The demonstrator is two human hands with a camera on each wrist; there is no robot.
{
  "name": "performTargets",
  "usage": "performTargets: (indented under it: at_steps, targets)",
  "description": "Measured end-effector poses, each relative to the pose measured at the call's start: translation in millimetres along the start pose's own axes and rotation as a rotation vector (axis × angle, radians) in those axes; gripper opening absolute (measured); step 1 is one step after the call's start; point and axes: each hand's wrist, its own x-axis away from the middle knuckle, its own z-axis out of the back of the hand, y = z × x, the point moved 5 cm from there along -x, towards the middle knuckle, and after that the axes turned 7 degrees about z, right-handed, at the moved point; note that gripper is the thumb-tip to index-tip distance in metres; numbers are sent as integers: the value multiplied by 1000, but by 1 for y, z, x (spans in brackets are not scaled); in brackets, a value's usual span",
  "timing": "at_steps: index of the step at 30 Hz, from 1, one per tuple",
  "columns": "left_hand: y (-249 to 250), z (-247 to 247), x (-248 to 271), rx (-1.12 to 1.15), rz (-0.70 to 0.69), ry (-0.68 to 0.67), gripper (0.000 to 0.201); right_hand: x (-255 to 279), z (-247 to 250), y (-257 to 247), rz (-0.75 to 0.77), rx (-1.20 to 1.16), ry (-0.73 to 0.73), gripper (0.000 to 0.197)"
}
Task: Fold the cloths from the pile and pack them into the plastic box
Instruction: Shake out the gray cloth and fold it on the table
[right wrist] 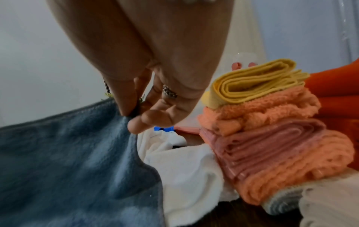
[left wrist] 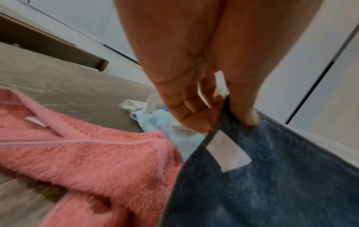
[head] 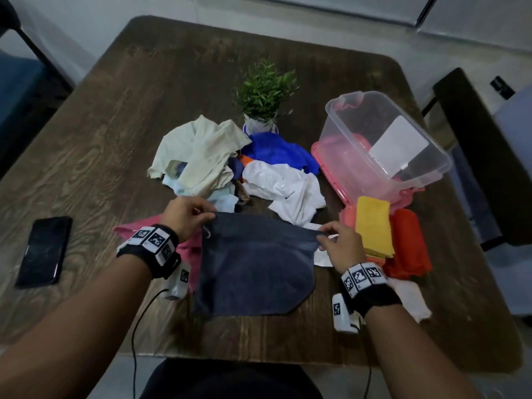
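Dark wood-grain table (head: 115, 116), viewed from above. The blue-grey cloth (head: 253, 266) lies at the near centre, its far edge lifted; the left hand (head: 184, 216) pinches one far corner, the right hand (head: 339, 243) the other. Judged soft, light and limp: best held by corners. Pile (head: 230, 165) beyond; plastic box (head: 383, 145) far right, folded stack (head: 374, 226) beside. Open table lies left; near edge close.

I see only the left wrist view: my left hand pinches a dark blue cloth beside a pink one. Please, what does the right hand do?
Observer: The right hand pinches the opposite top corner of the same dark blue cloth.
Operator: Are any cloths folded already?
Observer: Yes, a yellow cloth tops a folded stack right of that hand.
Operator: Is the plastic box filled?
Observer: The plastic box lies tilted on its pink lid, no cloth visible inside.
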Motion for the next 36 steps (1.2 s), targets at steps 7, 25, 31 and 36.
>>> performTargets:
  at_steps: [7,25,31,36]
  targets:
    - [12,18,-4,108,-30,84,22,-3,10,-6,-17,-93,78,22]
    - [68,102,50,475,-203,156,9,53,93,-113,336,-266,252,32]
    - [70,103,47,459,-186,190,11,43,107,-115,339,-260,306,27]
    - [57,69,6,381,-117,199,19,-17,69,-69,138,-215,214,28]
